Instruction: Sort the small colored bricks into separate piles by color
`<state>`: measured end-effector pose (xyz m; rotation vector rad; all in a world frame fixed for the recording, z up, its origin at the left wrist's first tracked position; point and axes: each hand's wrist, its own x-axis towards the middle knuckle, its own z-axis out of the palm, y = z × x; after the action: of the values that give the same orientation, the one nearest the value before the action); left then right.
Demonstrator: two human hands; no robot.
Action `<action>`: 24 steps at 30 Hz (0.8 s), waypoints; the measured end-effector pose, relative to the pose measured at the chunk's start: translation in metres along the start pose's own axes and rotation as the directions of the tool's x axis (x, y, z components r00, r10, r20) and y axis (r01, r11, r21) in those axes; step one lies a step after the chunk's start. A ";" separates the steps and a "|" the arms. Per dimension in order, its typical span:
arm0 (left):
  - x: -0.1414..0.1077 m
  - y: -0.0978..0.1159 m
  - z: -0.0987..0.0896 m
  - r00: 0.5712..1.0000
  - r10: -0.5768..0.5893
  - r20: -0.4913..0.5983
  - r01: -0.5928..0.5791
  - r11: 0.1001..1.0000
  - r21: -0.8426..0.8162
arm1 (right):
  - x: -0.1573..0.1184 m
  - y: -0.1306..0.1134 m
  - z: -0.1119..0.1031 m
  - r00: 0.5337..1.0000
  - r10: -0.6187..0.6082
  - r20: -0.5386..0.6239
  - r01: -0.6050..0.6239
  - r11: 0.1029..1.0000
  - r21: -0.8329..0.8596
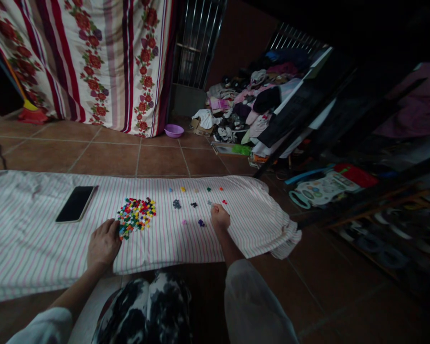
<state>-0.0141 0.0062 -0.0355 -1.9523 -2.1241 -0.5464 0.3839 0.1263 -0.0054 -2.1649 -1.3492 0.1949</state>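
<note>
A large pile of small multicoloured pieces [136, 215] lies on the striped cloth [43, 243]. My left hand [104, 242] rests at the pile's lower left edge, fingers bent together; whatever may be under the fingertips is hidden. To the right, small groups sorted by colour are spread out, among them grey pieces [177, 204], black pieces [194, 205], dark purple pieces [201, 223] and pink pieces [184, 222]. My right hand [220, 216] is closed beside the light grey pieces [209, 203], just below the red pieces [224, 202]. Its grip is too small to make out.
A dark-screened phone [76, 204] lies on the cloth left of the pile. Beyond the cloth are a purple basin [174, 130], a floral curtain [111, 67] and a heap of clothes [251, 100]. A shelf [376, 239] stands at the right.
</note>
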 end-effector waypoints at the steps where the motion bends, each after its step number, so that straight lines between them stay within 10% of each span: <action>1: 0.000 0.000 0.000 1.000 -0.001 0.000 0.001 1.000 0.004 | 0.004 0.000 -0.002 1.000 0.011 0.015 -0.011 0.999 -0.042; 24: 0.000 -0.002 0.005 1.000 0.003 -0.026 -0.002 1.000 0.021 | 0.040 0.004 0.010 0.978 -0.084 0.194 0.120 0.976 -0.183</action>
<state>-0.0158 0.0085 -0.0406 -1.9260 -2.1026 -0.5444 0.4025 0.1630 -0.0090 -2.2745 -1.6412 0.2382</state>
